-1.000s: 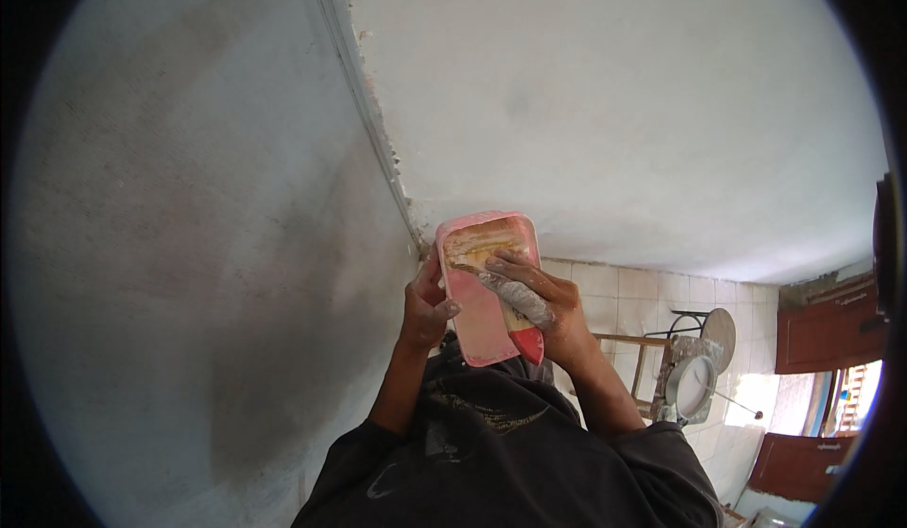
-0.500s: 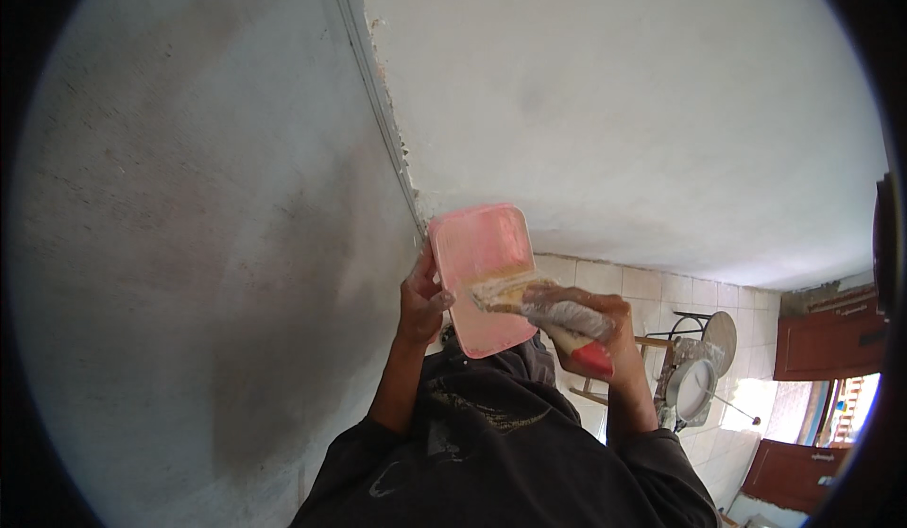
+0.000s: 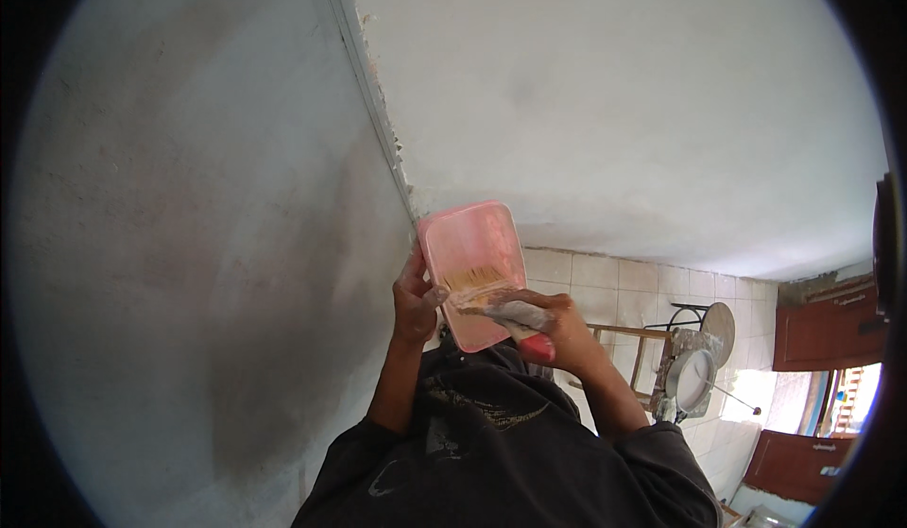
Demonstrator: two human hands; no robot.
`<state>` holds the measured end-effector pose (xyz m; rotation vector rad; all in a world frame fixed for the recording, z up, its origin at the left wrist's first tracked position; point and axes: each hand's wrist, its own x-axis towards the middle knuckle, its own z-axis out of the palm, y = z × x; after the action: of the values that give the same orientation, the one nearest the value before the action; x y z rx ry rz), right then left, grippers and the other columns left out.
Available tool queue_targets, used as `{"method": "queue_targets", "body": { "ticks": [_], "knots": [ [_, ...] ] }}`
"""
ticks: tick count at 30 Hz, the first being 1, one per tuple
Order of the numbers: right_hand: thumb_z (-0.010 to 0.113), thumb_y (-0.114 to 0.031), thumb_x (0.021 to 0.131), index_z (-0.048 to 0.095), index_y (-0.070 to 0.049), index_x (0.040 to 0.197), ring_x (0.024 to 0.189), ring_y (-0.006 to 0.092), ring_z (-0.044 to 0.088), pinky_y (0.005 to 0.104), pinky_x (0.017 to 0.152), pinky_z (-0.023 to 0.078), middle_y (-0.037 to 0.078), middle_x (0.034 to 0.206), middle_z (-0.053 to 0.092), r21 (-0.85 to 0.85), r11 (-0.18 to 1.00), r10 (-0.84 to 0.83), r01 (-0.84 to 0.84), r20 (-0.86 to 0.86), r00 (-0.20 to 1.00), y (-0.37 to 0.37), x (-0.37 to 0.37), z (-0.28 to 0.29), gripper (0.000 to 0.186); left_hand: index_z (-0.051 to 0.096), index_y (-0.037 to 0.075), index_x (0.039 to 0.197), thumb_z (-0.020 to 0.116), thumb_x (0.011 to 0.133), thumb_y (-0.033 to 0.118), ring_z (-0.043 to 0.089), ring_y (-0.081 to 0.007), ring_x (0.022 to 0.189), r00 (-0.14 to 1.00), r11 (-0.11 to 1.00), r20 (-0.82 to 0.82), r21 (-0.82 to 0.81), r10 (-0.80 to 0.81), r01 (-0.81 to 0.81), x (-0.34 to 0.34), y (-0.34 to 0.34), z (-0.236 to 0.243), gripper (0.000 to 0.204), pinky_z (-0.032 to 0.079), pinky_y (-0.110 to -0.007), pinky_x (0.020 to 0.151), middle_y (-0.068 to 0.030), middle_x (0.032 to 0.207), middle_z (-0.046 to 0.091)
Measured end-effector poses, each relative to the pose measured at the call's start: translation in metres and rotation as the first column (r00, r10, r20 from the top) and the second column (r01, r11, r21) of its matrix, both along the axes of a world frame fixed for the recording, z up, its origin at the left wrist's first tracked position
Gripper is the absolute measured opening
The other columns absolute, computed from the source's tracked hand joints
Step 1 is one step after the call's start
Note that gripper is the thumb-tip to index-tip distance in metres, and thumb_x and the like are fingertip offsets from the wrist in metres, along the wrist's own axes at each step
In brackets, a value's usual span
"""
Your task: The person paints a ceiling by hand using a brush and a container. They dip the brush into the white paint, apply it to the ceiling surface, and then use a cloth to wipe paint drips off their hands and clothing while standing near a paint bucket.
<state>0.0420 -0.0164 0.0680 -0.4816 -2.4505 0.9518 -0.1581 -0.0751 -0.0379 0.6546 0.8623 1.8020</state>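
My left hand [image 3: 416, 306] grips the left side of a pink plastic tray [image 3: 472, 235], held over my dark, stained shirt. My right hand [image 3: 557, 325] is closed on a wide paintbrush [image 3: 477, 282] with a red-ended handle, its pale bristles lying on the inside of the tray's lower half. The fingers of my right hand and part of the brush are caked whitish. The tray's inside shows a thin pinkish coat.
A grey wall [image 3: 189, 197] rises at left, meeting a white wall [image 3: 605, 103] along a ragged seam. At right on the tiled floor [image 3: 642, 282] stand a round-seated stool [image 3: 718, 330] and a wooden stand [image 3: 633, 339] with a white bucket [image 3: 690, 377]. Brown doors [image 3: 822, 330] flank a bright opening.
The brush has moved from the tray's upper part to its lower part; my right hand swung rightward, then back left. The tray has shifted slightly up and left.
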Motion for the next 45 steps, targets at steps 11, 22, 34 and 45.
{"method": "queue_targets", "body": {
  "ticks": [11, 22, 34, 45],
  "knots": [
    [0.070, -0.007, 0.064, 0.064, -0.007, 0.101, 0.101, 0.0298, 0.063, 0.0357, 0.081, 0.053, 0.010, 0.107, 0.064, 0.140, 0.980, -0.119, 0.141, -0.154, 0.981, 0.019, -0.003, 0.031, 0.038, 0.020, -0.005, 0.142, 0.075, 0.068, 0.015, 0.043, -0.0206, 0.123, 0.991, 0.995, -0.100, 0.038, -0.084, 0.088, 0.006, 0.005, 0.004, 0.094, 0.039, -0.037, 0.101, -0.0117, 0.140, 0.037],
    [0.069, -0.006, 0.065, 0.066, -0.009, 0.101, 0.090, 0.0315, 0.065, 0.0351, 0.077, 0.054, 0.012, 0.108, 0.064, -0.099, 0.995, 0.028, -0.033, -0.050, 0.998, 0.006, 0.006, 0.009, 0.037, 0.020, -0.006, 0.141, 0.071, 0.068, 0.010, 0.046, -0.0217, 0.121, 0.997, 0.999, -0.073, 0.049, 0.001, 0.003, -0.003, 0.001, 0.007, 0.091, 0.040, -0.036, 0.100, -0.0143, 0.138, 0.039],
    [0.069, -0.004, 0.062, 0.066, -0.006, 0.097, 0.092, 0.0302, 0.064, 0.0356, 0.077, 0.053, 0.013, 0.101, 0.065, -0.009, 0.980, -0.199, 0.200, -0.159, 0.967, 0.012, -0.009, -0.012, 0.035, 0.043, -0.010, 0.129, 0.068, 0.075, 0.012, 0.056, -0.0129, 0.098, 0.960, 0.950, -0.247, -0.308, -0.131, 0.050, -0.002, 0.014, 0.037, 0.063, 0.048, -0.028, 0.084, -0.0136, 0.116, 0.058],
    [0.069, 0.006, 0.069, 0.068, -0.003, 0.088, 0.088, 0.0239, 0.067, 0.0301, 0.077, 0.054, 0.010, 0.092, 0.067, 0.025, 0.984, -0.172, 0.178, -0.160, 0.972, 0.018, 0.007, 0.002, 0.021, 0.049, -0.010, 0.124, 0.074, 0.066, 0.016, 0.060, -0.0117, 0.086, 0.738, 0.917, -0.635, -0.395, -0.226, -0.058, -0.019, 0.021, 0.060, 0.069, 0.050, -0.026, 0.076, -0.0120, 0.097, 0.066]
  ]
}}
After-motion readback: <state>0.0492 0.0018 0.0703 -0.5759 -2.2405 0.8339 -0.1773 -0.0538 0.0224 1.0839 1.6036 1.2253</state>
